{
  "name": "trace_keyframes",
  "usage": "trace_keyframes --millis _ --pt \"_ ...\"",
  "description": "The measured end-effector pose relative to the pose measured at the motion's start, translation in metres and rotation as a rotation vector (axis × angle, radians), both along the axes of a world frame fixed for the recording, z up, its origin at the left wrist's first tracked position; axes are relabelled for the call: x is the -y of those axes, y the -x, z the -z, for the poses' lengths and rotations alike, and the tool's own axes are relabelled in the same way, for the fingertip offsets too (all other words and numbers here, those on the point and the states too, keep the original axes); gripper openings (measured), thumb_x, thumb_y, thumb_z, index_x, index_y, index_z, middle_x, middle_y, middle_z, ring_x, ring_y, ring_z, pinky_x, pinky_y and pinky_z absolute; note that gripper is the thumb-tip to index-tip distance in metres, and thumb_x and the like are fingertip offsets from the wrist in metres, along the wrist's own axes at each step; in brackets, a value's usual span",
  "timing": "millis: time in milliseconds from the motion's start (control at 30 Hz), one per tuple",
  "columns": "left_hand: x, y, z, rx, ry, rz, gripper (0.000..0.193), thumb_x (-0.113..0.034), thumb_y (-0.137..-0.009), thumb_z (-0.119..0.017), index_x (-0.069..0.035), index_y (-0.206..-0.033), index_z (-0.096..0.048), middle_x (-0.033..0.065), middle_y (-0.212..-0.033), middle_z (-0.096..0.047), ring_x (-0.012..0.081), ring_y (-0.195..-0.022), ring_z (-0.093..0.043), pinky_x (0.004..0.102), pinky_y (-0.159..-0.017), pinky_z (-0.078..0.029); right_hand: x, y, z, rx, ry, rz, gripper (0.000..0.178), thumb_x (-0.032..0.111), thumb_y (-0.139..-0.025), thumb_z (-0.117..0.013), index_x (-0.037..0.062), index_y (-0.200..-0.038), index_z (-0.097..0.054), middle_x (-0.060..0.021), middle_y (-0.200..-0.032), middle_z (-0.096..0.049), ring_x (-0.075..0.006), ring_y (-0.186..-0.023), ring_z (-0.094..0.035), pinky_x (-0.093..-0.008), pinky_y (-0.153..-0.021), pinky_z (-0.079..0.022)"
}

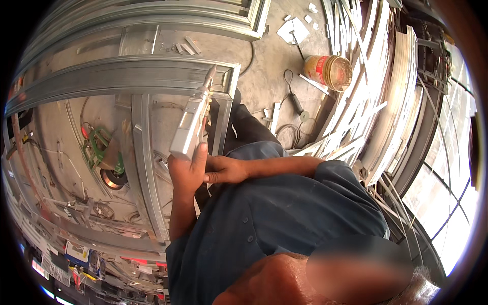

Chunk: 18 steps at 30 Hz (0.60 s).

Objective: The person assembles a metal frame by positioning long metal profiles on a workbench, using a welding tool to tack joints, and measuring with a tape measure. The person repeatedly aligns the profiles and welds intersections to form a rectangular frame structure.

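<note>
My left hand is closed around the lower end of a silver, box-shaped tool, its thumb lying up along the side. The tool's body is long and narrows to a slim pointed tip, angled up and away from me. That tip overlaps the corner of a grey metal frame; whether they touch, I cannot tell. Right beside the left hand, my right hand has its fingers curled, with the fingertips partly hidden behind the left hand. What it grips, if anything, does not show.
A green machine with a disc stands on the floor at left, beyond a metal bar. To the right lie a yellow bucket, a corded hand tool and a large pile of pale metal strips. More frames stand at the far side.
</note>
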<state>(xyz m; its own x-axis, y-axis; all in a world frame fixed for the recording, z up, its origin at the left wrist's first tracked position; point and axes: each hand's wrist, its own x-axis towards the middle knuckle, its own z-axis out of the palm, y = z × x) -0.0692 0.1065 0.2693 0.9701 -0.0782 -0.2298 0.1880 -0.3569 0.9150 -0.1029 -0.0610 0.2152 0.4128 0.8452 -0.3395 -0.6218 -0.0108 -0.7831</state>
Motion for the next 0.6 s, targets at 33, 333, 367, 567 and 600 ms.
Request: trace_keyframes --millis 33,333,367,567,600 --pt "0.001 0.002 0.007 -0.007 0.030 -0.005 0.026 -0.019 -0.097 -0.068 0.005 -0.106 -0.062 0.0073 -0.080 -0.067 0.0183 -0.071 -0.064 0.0339 -0.065 -0.050 0.005 0.006 0.009 -0.014 0.000 -0.012 0.086 0.049 -0.099 -0.061 -0.0088 -0.152 -0.025 -0.0267 -0.128 -0.062 -0.0321 -0.118 -0.062 -0.0393 -0.101 -0.048" --pt "-0.012 0.035 0.036 0.023 0.042 -0.134 0.032 -0.005 -0.093 -0.068 0.009 -0.120 -0.058 0.0094 -0.087 -0.067 0.0159 -0.072 -0.064 0.0315 -0.067 -0.052 0.065 -0.096 0.105 0.067 1.027 1.012 0.082 0.047 -0.091 -0.069 -0.0106 -0.142 -0.040 -0.0330 -0.140 -0.051 -0.0399 -0.124 -0.056 -0.0444 -0.104 -0.046" --pt "-0.011 0.030 0.035 0.036 0.064 -0.134 0.032 -0.005 -0.093 -0.068 0.009 -0.120 -0.058 0.0099 -0.089 -0.068 0.0161 -0.073 -0.064 0.0318 -0.067 -0.052 0.061 -0.106 0.129 0.057 1.107 0.994 0.082 0.049 -0.090 -0.069 -0.0089 -0.142 -0.043 -0.0301 -0.134 -0.057 -0.0367 -0.120 -0.060 -0.0432 -0.101 -0.047" --pt "-0.013 0.037 0.035 -0.008 0.076 -0.170 0.032 -0.003 -0.094 -0.066 0.009 -0.122 -0.057 0.0125 -0.098 -0.068 0.0166 -0.079 -0.065 0.0319 -0.072 -0.054 0.039 -0.133 0.144 -0.085 0.984 1.021 0.055 0.044 -0.090 -0.070 -0.0045 -0.117 -0.064 -0.0213 -0.105 -0.072 -0.0316 -0.101 -0.069 -0.0408 -0.090 -0.051" --pt "-0.012 0.038 0.035 -0.014 0.086 -0.182 0.032 -0.003 -0.094 -0.066 0.009 -0.122 -0.057 0.0128 -0.099 -0.069 0.0167 -0.079 -0.066 0.0318 -0.072 -0.054 0.039 -0.133 0.142 -0.078 0.964 1.023 0.053 0.043 -0.090 -0.070 -0.0045 -0.115 -0.065 -0.0212 -0.104 -0.072 -0.0317 -0.100 -0.069 -0.0409 -0.089 -0.051"
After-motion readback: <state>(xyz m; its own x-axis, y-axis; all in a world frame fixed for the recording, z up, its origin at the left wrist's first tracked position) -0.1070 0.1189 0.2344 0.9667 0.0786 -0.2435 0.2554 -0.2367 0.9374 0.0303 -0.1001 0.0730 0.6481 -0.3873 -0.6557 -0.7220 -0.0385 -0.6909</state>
